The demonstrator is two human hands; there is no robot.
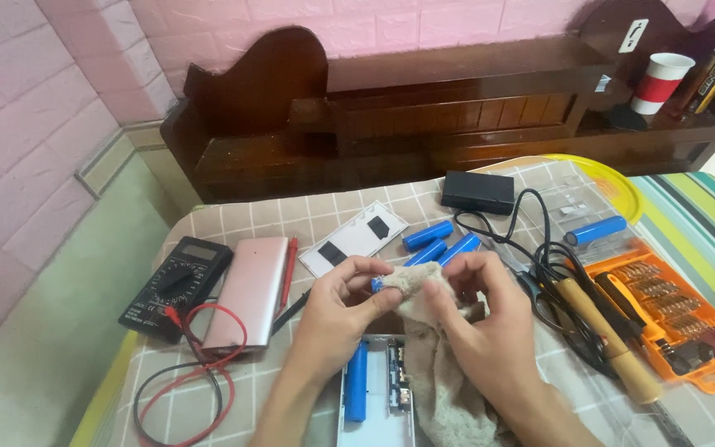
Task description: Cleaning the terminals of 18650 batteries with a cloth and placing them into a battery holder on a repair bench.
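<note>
Two hands meet over the table's middle: my left hand (337, 308) pinches a blue cell (379, 284) by its end, and my right hand (477, 310) presses a beige cloth (436, 348) against it, fingers closed on the fabric. Below them I see an open white case (374, 414) with another cell (357, 382) seated inside. Three loose cells (438, 242) lie just beyond the hands. A multimeter (175, 285) and pink power bank (250, 294) sit left; a soldering iron (610, 339) and orange bit set (676, 319) sit right.
</note>
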